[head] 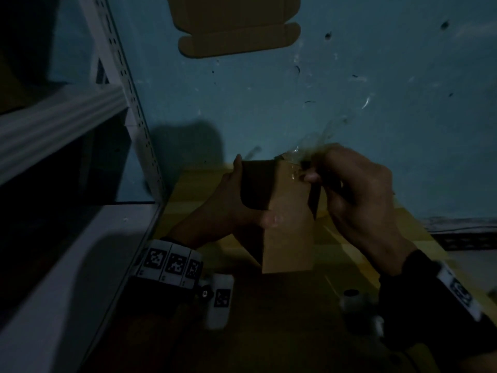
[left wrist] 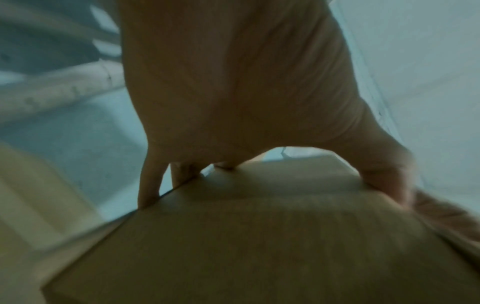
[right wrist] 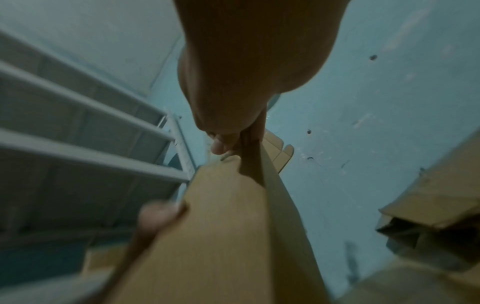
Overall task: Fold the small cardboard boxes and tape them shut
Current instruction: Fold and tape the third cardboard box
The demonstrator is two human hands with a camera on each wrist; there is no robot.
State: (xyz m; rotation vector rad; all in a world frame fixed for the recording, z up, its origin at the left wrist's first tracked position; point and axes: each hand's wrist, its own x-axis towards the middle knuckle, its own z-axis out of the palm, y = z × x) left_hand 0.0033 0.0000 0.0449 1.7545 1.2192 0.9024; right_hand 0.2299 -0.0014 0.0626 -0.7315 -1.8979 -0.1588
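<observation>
Brown cardboard box (head: 289,219), folded up, is being held in the air between both hands in front of a blue wall (head: 376,76), above flat yellowish cardboard sheets (head: 193,189) lying below. Left hand (head: 236,205) is gripping the box's left side, thumb on the near face and fingers wrapping round the far edge; the left wrist view is showing the fingers (left wrist: 149,185) curled over the box (left wrist: 259,236) edge. Right hand (head: 355,195) is pinching at the top right corner of the box, fingers curled, with a strip of clear tape (head: 317,146) sticking up from that corner and glinting against the wall. Whether the tape is already sticking to the box, hard to tell, blurry. Right wrist view is showing the right hand (right wrist: 241,102) fingertips (right wrist: 219,146) pressing on the top edge of the box (right wrist: 221,236), and the left thumb (right wrist: 158,218) holding the near side.

Another flat unfolded cardboard blank (head: 236,25) is sitting against the wall, well apart from the hands. White metal shelving (head: 88,109) is standing on the left. A partly folded box (right wrist: 436,205) is showing at right in the right wrist view. Lighting is dim.
</observation>
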